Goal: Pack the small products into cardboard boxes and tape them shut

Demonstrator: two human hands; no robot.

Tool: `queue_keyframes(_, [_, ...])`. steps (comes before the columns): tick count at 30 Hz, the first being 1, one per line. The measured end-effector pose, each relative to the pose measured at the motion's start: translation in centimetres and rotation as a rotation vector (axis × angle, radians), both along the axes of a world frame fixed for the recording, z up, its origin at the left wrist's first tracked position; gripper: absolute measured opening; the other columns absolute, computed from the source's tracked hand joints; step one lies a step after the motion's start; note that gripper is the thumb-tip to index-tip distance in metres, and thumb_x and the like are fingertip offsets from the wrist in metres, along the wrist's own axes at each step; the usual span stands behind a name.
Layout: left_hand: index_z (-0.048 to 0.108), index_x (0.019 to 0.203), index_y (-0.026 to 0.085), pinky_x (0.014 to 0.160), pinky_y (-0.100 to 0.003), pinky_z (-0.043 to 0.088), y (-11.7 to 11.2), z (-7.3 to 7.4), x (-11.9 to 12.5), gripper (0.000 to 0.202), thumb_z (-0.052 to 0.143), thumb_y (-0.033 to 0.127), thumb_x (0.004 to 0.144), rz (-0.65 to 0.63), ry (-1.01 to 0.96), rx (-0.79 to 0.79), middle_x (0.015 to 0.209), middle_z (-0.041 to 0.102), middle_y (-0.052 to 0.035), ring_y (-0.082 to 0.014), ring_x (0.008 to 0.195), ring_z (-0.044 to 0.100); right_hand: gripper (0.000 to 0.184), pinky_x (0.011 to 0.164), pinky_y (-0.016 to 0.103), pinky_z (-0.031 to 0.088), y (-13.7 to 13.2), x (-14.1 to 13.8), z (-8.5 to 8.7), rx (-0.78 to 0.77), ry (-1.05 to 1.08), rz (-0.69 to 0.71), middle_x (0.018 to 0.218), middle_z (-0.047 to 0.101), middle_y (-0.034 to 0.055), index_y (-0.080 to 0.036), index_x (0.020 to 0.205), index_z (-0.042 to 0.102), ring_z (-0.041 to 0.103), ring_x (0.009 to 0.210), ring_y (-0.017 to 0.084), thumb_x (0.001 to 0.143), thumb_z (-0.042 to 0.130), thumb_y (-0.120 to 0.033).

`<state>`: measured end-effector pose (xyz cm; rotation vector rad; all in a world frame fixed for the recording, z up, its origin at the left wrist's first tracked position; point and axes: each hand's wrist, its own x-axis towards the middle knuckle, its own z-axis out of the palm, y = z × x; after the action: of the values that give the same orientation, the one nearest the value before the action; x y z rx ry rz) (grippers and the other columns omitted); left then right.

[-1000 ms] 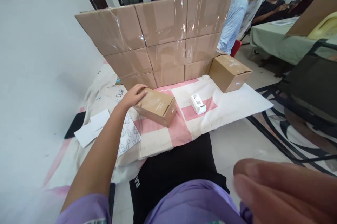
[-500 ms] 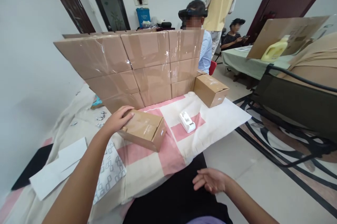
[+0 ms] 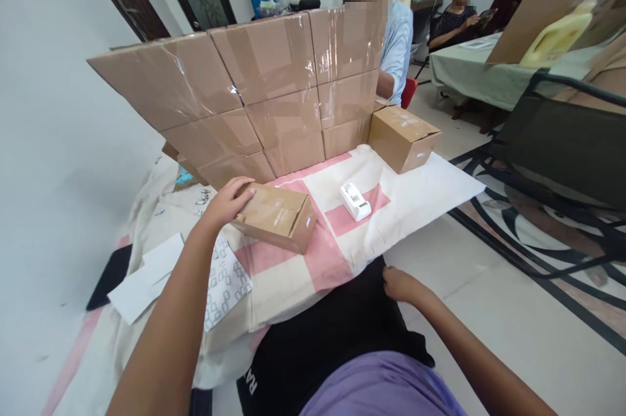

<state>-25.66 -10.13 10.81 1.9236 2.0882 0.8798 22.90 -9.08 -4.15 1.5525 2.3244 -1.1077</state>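
Observation:
My left hand (image 3: 227,203) rests on the near left end of a small taped cardboard box (image 3: 276,215), fingers curled over its top edge. The box lies on a pink-and-cream checked cloth (image 3: 317,259). My right hand (image 3: 398,284) lies on my black-clad leg (image 3: 332,325) by the cloth's front edge, fingers bent, with nothing visible in it. A small white label device (image 3: 355,201) sits on the cloth to the right of the box.
A wall of stacked taped cartons (image 3: 254,96) stands behind the cloth, with one separate carton (image 3: 403,137) at its right end. White papers (image 3: 147,276) and a sticker sheet (image 3: 225,282) lie at left. People sit beyond the cartons. A dark folding frame (image 3: 562,142) stands right.
My right hand dropped from close to the camera down onto my leg near the cloth's edge. My left hand stayed on the box. The view shifted.

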Motion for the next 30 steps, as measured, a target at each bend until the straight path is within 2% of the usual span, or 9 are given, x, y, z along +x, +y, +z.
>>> queue_keyframes(2, [0.066,0.124,0.026,0.117,-0.046,0.039,0.1,0.0,-0.1,0.047,0.053,0.058,0.092,-0.002,-0.007,0.001,0.137,0.062,-0.0076,-0.0290,0.128,0.057,0.038,0.097,0.041,0.056,-2.4,0.0,2.8,-0.126,0.113,0.155,0.116,0.075,0.0174,-0.015,0.116,0.078,0.071,0.111,0.034,0.081,0.079,-0.031])
queue_keyframes(4, [0.066,0.123,0.025,0.117,-0.046,0.039,0.2,0.0,0.0,0.047,0.054,0.058,0.091,-0.001,-0.012,0.007,0.135,0.063,-0.0077,-0.0289,0.128,0.057,0.038,0.095,0.036,0.057,-3.5,-1.4,5.8,-0.316,0.455,0.401,0.120,0.076,0.0104,-0.022,0.123,0.076,0.073,0.110,0.027,0.090,0.070,-0.039])
queue_keyframes(5, [0.066,0.123,0.025,0.117,-0.046,0.039,0.2,0.0,0.0,0.048,0.054,0.058,0.091,0.001,-0.013,0.011,0.135,0.063,-0.0078,-0.0289,0.128,0.057,0.034,0.091,0.035,0.058,-3.5,-2.7,7.0,-0.336,0.608,0.398,0.113,0.078,0.0085,-0.022,0.120,0.076,0.074,0.104,0.025,0.094,0.064,-0.041])
queue_keyframes(7, [0.066,0.123,0.024,0.116,-0.046,0.039,0.1,0.0,0.0,0.048,0.054,0.058,0.091,0.003,-0.016,0.021,0.135,0.063,-0.0084,-0.0290,0.129,0.057,0.033,0.092,0.038,0.059,-2.4,-6.1,8.3,-0.051,0.821,0.120,0.110,0.078,0.0082,-0.021,0.119,0.074,0.074,0.101,0.024,0.094,0.063,-0.040])
queue_keyframes(9, [0.066,0.123,0.023,0.116,-0.045,0.040,-0.1,-0.1,0.0,0.049,0.054,0.058,0.091,0.000,-0.014,0.031,0.136,0.063,-0.0093,-0.0287,0.129,0.057,0.054,0.105,0.046,0.054,-0.4,-9.8,7.9,0.178,0.913,-0.069,0.135,0.068,0.0125,-0.021,0.137,0.062,0.066,0.124,0.030,0.087,0.072,-0.040])
queue_keyframes(13, [0.066,0.122,0.022,0.116,-0.043,0.041,-0.2,0.0,0.1,0.048,0.054,0.057,0.091,-0.012,0.002,0.040,0.134,0.063,-0.0098,-0.0274,0.129,0.057,0.092,0.121,0.053,0.041,2.7,-15.3,5.1,0.211,1.042,-0.146,0.166,0.037,0.0153,-0.024,0.158,0.035,0.042,0.151,0.032,0.080,0.080,-0.042])
queue_keyframes(17, [0.065,0.122,0.024,0.115,-0.042,0.041,-0.2,0.1,0.1,0.046,0.053,0.056,0.092,0.001,0.011,0.037,0.134,0.063,-0.0090,-0.0266,0.129,0.057,0.085,0.115,0.050,0.050,3.2,-17.1,3.9,0.274,1.072,-0.138,0.154,0.054,0.0153,-0.025,0.158,0.033,0.058,0.139,0.029,0.085,0.076,-0.038])
queue_keyframes(24, [0.066,0.122,0.023,0.116,-0.042,0.040,0.0,0.1,0.2,0.046,0.054,0.056,0.092,0.026,-0.005,0.023,0.134,0.063,-0.0085,-0.0267,0.129,0.057,0.051,0.098,0.048,0.061,2.6,-17.1,4.6,0.360,0.941,-0.178,0.143,0.066,0.0096,-0.028,0.148,0.045,0.075,0.111,0.027,0.098,0.057,-0.029])
queue_keyframes(30, [0.066,0.124,0.023,0.117,-0.041,0.039,-0.4,0.2,0.5,0.046,0.055,0.054,0.092,0.041,-0.017,0.038,0.136,0.062,-0.0081,-0.0263,0.130,0.056,0.060,0.093,0.044,0.062,2.8,-17.1,4.2,0.382,0.977,-0.142,0.147,0.062,0.0108,-0.026,0.145,0.047,0.074,0.108,0.027,0.091,0.069,-0.038])
